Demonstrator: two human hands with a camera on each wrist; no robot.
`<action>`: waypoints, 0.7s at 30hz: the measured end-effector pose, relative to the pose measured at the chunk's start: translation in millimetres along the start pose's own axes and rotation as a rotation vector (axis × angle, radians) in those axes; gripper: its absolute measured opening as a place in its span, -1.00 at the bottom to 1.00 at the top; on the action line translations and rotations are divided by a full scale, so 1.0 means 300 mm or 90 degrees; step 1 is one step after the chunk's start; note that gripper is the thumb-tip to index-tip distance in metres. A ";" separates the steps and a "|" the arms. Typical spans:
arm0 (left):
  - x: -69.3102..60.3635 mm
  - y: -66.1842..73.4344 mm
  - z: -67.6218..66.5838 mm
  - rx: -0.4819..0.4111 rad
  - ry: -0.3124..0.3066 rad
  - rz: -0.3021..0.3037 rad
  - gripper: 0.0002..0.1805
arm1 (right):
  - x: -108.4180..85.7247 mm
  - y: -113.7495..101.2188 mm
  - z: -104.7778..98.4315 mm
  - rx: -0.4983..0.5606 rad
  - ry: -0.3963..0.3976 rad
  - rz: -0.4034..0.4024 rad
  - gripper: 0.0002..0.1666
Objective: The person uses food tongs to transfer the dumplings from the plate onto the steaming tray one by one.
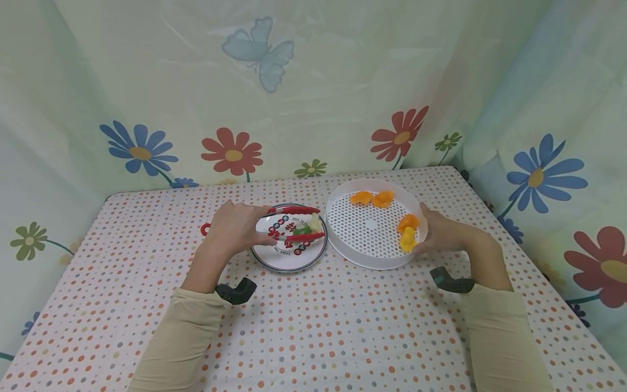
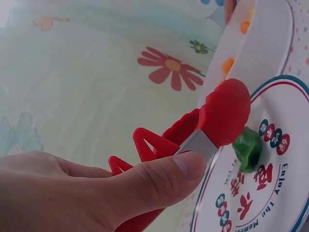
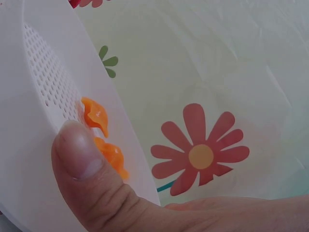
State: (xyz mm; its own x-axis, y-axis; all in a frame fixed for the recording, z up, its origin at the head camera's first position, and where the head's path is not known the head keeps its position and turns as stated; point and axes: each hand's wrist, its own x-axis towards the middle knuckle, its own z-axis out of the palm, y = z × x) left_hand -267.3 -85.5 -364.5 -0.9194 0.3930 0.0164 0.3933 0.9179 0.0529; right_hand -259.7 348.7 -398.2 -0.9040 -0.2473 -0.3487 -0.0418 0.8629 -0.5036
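My left hand (image 1: 236,224) pinches red tongs (image 1: 306,237) with metal arms, their two heads apart above a round printed plate (image 1: 289,263). A green piece (image 2: 248,150) lies on the plate below the tong heads, with a pale part beside it in the head view. To the right, my right hand (image 1: 443,231) grips the rim of a round white sieve tray (image 1: 370,260), thumb over the wall in the right wrist view. Orange pieces (image 1: 383,198) lie at its back, another orange piece (image 1: 408,222) and a yellow piece (image 1: 407,239) by its right wall.
A polka-dot cloth (image 1: 313,332) covers the table, with a flower-printed curtain (image 1: 313,98) behind it and at the sides. The plate and the sieve tray stand side by side, almost touching, towards the table's back.
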 end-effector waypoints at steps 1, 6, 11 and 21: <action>0.000 0.000 -0.001 0.002 0.001 0.001 -0.14 | 0.001 -0.001 -0.001 -0.006 -0.001 0.007 0.56; -0.003 0.007 -0.004 0.004 0.011 0.004 -0.15 | 0.002 -0.001 0.000 -0.031 -0.006 0.028 0.59; -0.006 0.015 -0.004 0.003 0.023 0.005 -0.15 | -0.001 -0.003 0.000 -0.036 -0.006 0.030 0.59; -0.009 0.026 -0.008 0.005 0.047 0.009 -0.14 | -0.007 -0.011 -0.003 -0.017 -0.007 0.041 0.59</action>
State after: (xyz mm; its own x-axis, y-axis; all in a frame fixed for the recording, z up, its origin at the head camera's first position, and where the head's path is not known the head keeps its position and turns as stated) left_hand -261.9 -79.6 -361.7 -0.9113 0.4015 0.0912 0.4064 0.9126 0.0439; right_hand -258.0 346.8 -395.1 -0.9006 -0.1955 -0.3883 0.0050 0.8885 -0.4589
